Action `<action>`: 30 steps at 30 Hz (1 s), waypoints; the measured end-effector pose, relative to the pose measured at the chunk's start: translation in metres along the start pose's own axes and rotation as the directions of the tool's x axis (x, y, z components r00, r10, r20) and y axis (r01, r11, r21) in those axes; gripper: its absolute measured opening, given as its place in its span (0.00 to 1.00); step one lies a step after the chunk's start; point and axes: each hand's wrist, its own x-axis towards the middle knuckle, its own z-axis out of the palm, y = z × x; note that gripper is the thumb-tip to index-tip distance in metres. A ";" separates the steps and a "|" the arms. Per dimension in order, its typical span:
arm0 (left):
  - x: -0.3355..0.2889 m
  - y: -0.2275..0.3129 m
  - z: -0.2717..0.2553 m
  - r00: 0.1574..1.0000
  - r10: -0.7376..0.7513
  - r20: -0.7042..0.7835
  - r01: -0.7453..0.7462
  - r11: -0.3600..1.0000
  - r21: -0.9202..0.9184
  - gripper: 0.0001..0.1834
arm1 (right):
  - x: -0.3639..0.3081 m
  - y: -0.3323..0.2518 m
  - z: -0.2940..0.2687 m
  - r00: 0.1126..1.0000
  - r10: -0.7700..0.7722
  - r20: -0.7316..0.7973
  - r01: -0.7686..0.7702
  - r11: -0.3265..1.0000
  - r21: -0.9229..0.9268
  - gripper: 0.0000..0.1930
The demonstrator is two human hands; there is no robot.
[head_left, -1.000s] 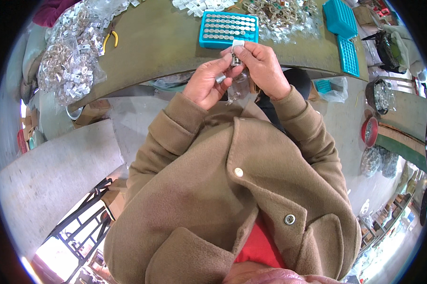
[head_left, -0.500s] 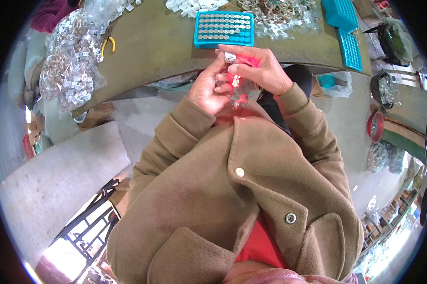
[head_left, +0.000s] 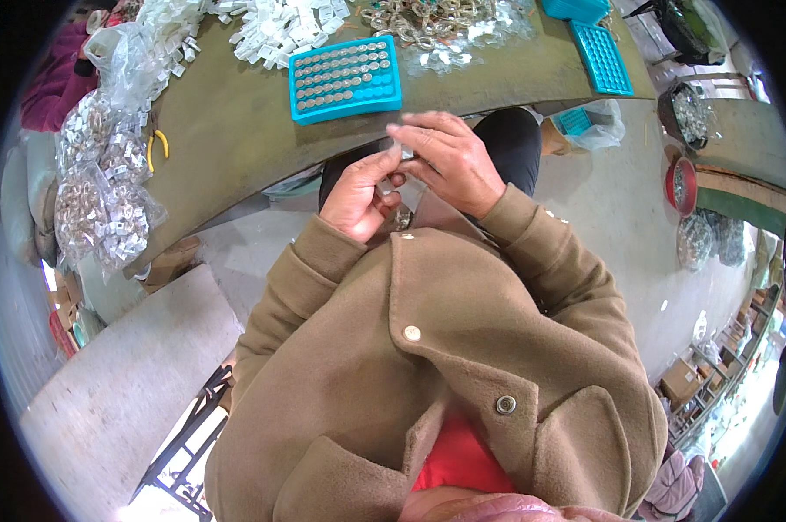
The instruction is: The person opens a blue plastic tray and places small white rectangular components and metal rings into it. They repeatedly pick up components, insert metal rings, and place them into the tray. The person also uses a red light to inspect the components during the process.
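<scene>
Before the thick, felt-like brown coat [head_left: 323, 304], the left hand [head_left: 360, 197] and the right hand [head_left: 456, 165] meet, the left fingers curled on a small silvery piece [head_left: 386, 185], partly hidden near the table edge, while I cannot tell if the right one grips anything. On the worn olive table [head_left: 210, 130], a rectangular tray [head_left: 345, 114] of blue plastic carries rows of round metallic discs [head_left: 336, 66]. Compared with half a second ago, the red glow at the fingers has gone, and the tray appears farther left.
</scene>
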 end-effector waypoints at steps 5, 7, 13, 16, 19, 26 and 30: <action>0.000 0.002 0.008 0.991 0.131 0.037 -0.136 0.969 0.204 0.17 | 0.000 0.034 -0.015 0.990 0.089 -0.106 -0.125 0.903 -0.412 0.28; -0.001 0.000 0.013 0.983 0.154 0.102 -0.170 0.972 0.165 0.17 | 0.002 0.045 -0.015 0.985 0.108 -0.137 -0.160 0.874 -0.458 0.22; 0.008 0.003 0.008 0.973 0.200 0.119 -0.220 0.957 0.190 0.16 | -0.003 0.057 -0.017 0.995 0.047 -0.089 -0.084 0.872 -0.482 0.17; 0.011 0.001 0.004 0.986 0.119 0.120 -0.132 0.985 0.107 0.16 | -0.010 0.055 -0.018 0.996 0.024 -0.087 -0.060 0.896 -0.440 0.16; 0.011 -0.001 0.004 0.991 0.095 0.099 -0.105 0.989 0.103 0.16 | -0.016 0.057 -0.016 0.994 0.041 -0.104 -0.084 0.889 -0.451 0.16; 0.009 0.002 0.007 0.996 0.041 0.074 -0.047 0.995 0.088 0.22 | -0.021 0.070 -0.012 0.976 -0.155 -0.151 0.094 0.932 -0.351 0.13; 0.006 0.002 0.005 0.997 0.022 0.070 -0.026 0.998 0.050 0.21 | -0.015 0.064 -0.012 0.981 -0.085 -0.177 0.044 0.974 -0.223 0.07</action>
